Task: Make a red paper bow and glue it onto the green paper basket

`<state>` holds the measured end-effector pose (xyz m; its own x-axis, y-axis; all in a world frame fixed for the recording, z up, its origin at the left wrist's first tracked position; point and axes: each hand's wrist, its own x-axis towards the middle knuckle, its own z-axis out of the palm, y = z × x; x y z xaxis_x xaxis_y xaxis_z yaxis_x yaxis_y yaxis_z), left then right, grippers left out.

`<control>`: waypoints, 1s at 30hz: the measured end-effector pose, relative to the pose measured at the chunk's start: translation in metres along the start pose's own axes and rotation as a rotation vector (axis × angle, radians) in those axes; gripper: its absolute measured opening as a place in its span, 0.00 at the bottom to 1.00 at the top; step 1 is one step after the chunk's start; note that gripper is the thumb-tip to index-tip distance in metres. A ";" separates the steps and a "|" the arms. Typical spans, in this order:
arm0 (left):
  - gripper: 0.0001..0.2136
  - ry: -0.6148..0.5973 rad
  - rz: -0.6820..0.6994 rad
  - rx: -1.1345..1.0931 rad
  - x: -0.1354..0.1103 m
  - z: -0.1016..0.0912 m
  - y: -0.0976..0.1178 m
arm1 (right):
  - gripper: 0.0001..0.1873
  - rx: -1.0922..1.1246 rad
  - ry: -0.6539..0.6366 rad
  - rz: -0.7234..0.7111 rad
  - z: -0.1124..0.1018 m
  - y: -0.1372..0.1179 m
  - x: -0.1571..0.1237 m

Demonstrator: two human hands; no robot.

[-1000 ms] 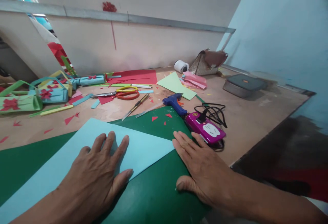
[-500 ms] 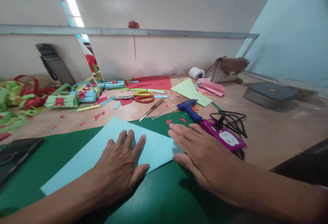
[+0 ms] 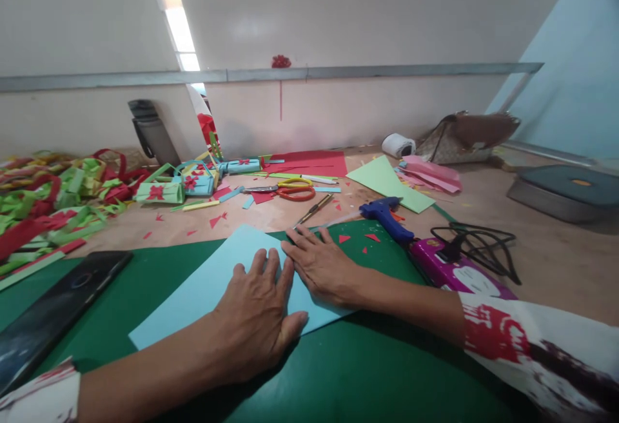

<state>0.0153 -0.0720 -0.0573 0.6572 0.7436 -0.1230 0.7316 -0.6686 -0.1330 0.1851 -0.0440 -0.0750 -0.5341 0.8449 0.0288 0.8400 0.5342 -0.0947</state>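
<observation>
A light blue sheet of paper (image 3: 193, 300), seemingly folded, lies on a green mat (image 3: 348, 371). My left hand (image 3: 258, 310) rests flat on its middle with the fingers spread. Against the sheet's upper right edge lies my right hand (image 3: 326, 265), fingers stretched out and pointing left, close to the left fingertips. Just beyond the right fingers is a craft knife (image 3: 314, 209). Scissors with red and yellow handles (image 3: 294, 192) lie behind it. A blue glue gun (image 3: 387, 216) sits to the right of my right hand.
A purple power strip (image 3: 449, 262) with a black cable lies at right. At left are a phone (image 3: 62, 307) and piled paper strips (image 3: 53, 197). Small paper bags (image 3: 159, 192), a bottle (image 3: 153, 133), green paper (image 3: 387, 181) and a handbag (image 3: 467, 139) stand or lie farther back.
My right hand has slid left along the paper's edge, from its right corner towards my left hand. The left hand stays flat on the sheet. The view has shifted left.
</observation>
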 end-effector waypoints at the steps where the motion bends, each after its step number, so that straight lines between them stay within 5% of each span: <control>1: 0.32 -0.004 -0.004 -0.001 0.000 0.000 0.000 | 0.26 -0.023 0.007 -0.004 -0.001 0.000 0.003; 10: 0.33 0.016 -0.019 0.009 0.000 0.002 0.000 | 0.28 -0.048 0.018 -0.031 -0.003 0.001 0.018; 23: 0.29 0.009 -0.037 -0.004 -0.003 0.000 -0.001 | 0.28 -0.033 -0.049 0.075 -0.010 0.017 -0.059; 30: 0.34 -0.172 0.288 -0.277 -0.013 -0.015 0.012 | 0.27 -0.052 -0.004 0.055 -0.007 0.015 -0.058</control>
<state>0.0181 -0.0901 -0.0423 0.8190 0.4999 -0.2818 0.5592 -0.8054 0.1965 0.2295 -0.0844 -0.0710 -0.4869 0.8732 0.0212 0.8721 0.4874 -0.0438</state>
